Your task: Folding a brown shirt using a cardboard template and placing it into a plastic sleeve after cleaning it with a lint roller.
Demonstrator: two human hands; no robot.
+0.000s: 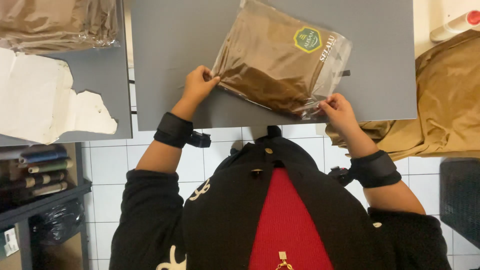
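Black knit sweater [225, 220], both hands, left [197, 86], right [339, 111], pinching glossy plastic garment bag [280, 62] corners, matte grey table [170, 45]

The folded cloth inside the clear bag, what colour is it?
Brown. The head view shows the folded cloth inside the clear bag, held by both hands.

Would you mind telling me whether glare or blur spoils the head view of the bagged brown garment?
Head view: sharp overall; soft glare streaks the clear bag near its upper edge; left hand and right hand show no motion blur; the grey table is evenly lit.
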